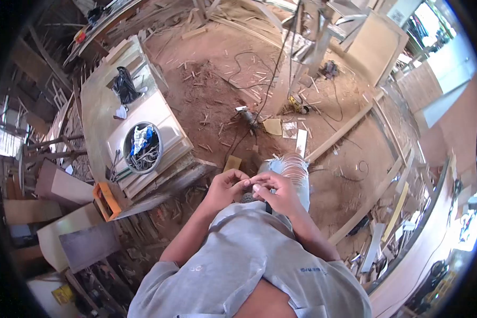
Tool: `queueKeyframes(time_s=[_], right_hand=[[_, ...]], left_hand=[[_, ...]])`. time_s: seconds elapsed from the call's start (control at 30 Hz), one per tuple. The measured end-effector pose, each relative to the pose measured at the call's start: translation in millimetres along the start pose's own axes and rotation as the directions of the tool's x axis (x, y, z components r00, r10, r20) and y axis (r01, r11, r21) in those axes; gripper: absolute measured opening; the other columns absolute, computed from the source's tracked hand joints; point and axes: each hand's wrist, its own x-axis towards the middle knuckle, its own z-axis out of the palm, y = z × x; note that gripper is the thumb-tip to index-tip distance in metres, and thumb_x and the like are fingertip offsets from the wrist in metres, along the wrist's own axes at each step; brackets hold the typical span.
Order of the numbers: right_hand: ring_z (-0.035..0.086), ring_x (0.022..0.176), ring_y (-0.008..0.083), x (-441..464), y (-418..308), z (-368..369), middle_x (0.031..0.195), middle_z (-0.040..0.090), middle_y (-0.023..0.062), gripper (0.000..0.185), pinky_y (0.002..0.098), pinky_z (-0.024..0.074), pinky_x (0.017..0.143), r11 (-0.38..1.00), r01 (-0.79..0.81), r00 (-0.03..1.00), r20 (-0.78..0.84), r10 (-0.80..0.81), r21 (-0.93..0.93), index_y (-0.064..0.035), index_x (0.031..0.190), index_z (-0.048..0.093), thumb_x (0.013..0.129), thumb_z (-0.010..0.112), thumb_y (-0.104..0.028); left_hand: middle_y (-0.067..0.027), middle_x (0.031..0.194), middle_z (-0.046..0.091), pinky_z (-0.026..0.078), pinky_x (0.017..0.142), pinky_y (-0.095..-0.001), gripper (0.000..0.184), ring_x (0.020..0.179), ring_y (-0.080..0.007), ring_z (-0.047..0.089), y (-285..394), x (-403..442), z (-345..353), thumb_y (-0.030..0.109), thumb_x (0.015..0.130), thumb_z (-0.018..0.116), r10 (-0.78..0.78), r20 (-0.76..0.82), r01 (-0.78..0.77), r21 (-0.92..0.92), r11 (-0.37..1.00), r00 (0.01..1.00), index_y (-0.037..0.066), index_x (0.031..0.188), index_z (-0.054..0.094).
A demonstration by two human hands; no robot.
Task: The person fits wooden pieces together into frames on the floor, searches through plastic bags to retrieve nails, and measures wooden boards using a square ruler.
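My left hand (226,189) and my right hand (279,194) meet in front of my waist, fingertips touching. Both are closed in a pinch; whatever sits between the fingers is too small or hidden to make out. Just under them are the hem of my grey shirt (249,233) and the torn knee of my light jeans (294,169). To the left of my hands, a round bucket (157,166) holding metal tools and a blue-and-white wrapper stands on a pale panelled door (167,124) on the workbench.
A black plastic bag (126,87) and an orange-framed tool (106,201) lie on the workbench. A corded power tool (247,117), a yellow tool (298,104), cables and wood offcuts litter the dusty floor. A long wooden frame (344,130) lies at right.
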Motion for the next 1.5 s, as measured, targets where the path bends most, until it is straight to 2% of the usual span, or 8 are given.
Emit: queueKeyframes(time_s=[0.4, 0.5, 0.63, 1.03, 1.17, 1.27, 1.3, 1.5], right_hand=[[0.074, 0.092, 0.0135, 282.8, -19.5, -96.7, 0.104, 0.076, 0.0088, 0.026, 0.0286, 0.0598, 0.081, 0.991, -0.038, 0.923, 0.376, 0.085, -0.131, 0.0036, 0.123, 0.068, 0.100, 0.072, -0.008], [0.073, 0.093, 0.0135, 366.0, -51.3, -134.9, 0.104, 0.076, 0.0090, 0.028, 0.0286, 0.0592, 0.083, 0.939, 0.073, 0.893, 0.441, 0.089, -0.336, 0.0012, 0.125, 0.069, 0.099, 0.073, -0.010], [0.073, 0.096, 0.0148, 439.9, -74.2, -176.2, 0.106, 0.077, 0.0111, 0.028, 0.0302, 0.0585, 0.085, 0.953, -0.058, 0.913, 0.370, 0.171, -0.297, 0.0009, 0.122, 0.070, 0.099, 0.073, -0.013], [0.074, 0.088, 0.0151, 593.0, -63.0, -207.0, 0.109, 0.076, 0.0136, 0.027, 0.0265, 0.0582, 0.080, 0.951, -0.248, 0.961, 0.074, 0.266, -0.185, 0.0039, 0.126, 0.065, 0.102, 0.068, -0.007], [0.073, 0.085, 0.0142, 661.4, -42.7, -185.9, 0.103, 0.076, 0.0112, 0.023, 0.0272, 0.0572, 0.079, 0.928, -0.305, 0.933, -0.264, 0.246, -0.214, 0.0046, 0.121, 0.067, 0.102, 0.069, -0.009], [0.073, 0.086, 0.0140, 719.8, -33.7, -154.1, 0.103, 0.075, 0.0108, 0.023, 0.0267, 0.0571, 0.078, 0.921, -0.328, 0.885, -0.409, 0.223, -0.208, 0.0047, 0.121, 0.067, 0.102, 0.069, -0.008], [0.073, 0.086, 0.0138, 735.6, -43.5, -141.1, 0.103, 0.075, 0.0106, 0.023, 0.0267, 0.0569, 0.078, 0.915, -0.338, 0.895, -0.377, 0.240, -0.220, 0.0047, 0.121, 0.067, 0.102, 0.069, -0.008], [0.073, 0.087, 0.0132, 840.4, -52.1, -79.5, 0.102, 0.074, 0.0086, 0.024, 0.0264, 0.0564, 0.078, 0.878, -0.366, 0.918, -0.272, 0.287, -0.309, 0.0046, 0.122, 0.067, 0.101, 0.070, -0.008]], left_hand=[[-0.0005, 0.094, 0.073, 0.053, 0.079, -0.0270, 0.017, 0.088, -0.0067, 0.064, 37.9, 202.5, -68.2, 0.016, 0.098, 0.077, -0.047, -0.221, 0.042, -0.030, 0.999, 0.974, -0.001, 0.098, 0.073], [-0.0009, 0.091, 0.074, 0.054, 0.076, -0.0278, 0.017, 0.084, -0.0069, 0.064, 59.4, 289.1, -85.0, 0.017, 0.096, 0.078, 0.046, -0.239, -0.002, 0.178, 0.984, 0.970, 0.001, 0.096, 0.073], [-0.0122, 0.089, 0.075, 0.056, 0.081, -0.0354, 0.019, 0.085, -0.0145, 0.069, 128.8, 367.9, -92.3, 0.017, 0.088, 0.075, 0.014, -0.201, 0.051, 0.315, 0.948, 0.980, 0.000, 0.092, 0.072], [-0.0153, 0.082, 0.072, 0.055, 0.071, -0.0384, 0.028, 0.075, -0.0214, 0.069, 179.5, 526.3, -249.5, 0.025, 0.095, 0.069, -0.036, -0.210, 0.130, 0.454, 0.881, 0.977, -0.002, 0.096, 0.070], [-0.0247, 0.084, 0.072, 0.056, 0.074, -0.0456, 0.029, 0.082, -0.0408, 0.073, 146.0, 583.0, -364.0, 0.029, 0.093, 0.071, 0.011, -0.146, 0.058, 0.460, 0.886, 0.989, 0.000, 0.096, 0.073], [-0.0238, 0.084, 0.072, 0.056, 0.075, -0.0441, 0.027, 0.082, -0.0403, 0.073, 118.1, 608.4, -450.5, 0.027, 0.093, 0.070, -0.047, -0.194, 0.121, 0.391, 0.912, 0.980, 0.001, 0.097, 0.073], [-0.0220, 0.084, 0.074, 0.057, 0.076, -0.0429, 0.027, 0.082, -0.0373, 0.075, 137.8, 608.4, -474.1, 0.026, 0.093, 0.070, -0.065, -0.213, 0.163, 0.483, 0.860, 0.975, 0.000, 0.097, 0.073], [-0.0197, 0.082, 0.072, 0.055, 0.076, -0.0403, 0.029, 0.077, -0.0285, 0.070, 161.0, 606.4, -571.0, 0.027, 0.095, 0.070, -0.209, -0.334, 0.307, 0.276, 0.911, 0.919, -0.002, 0.095, 0.070]])
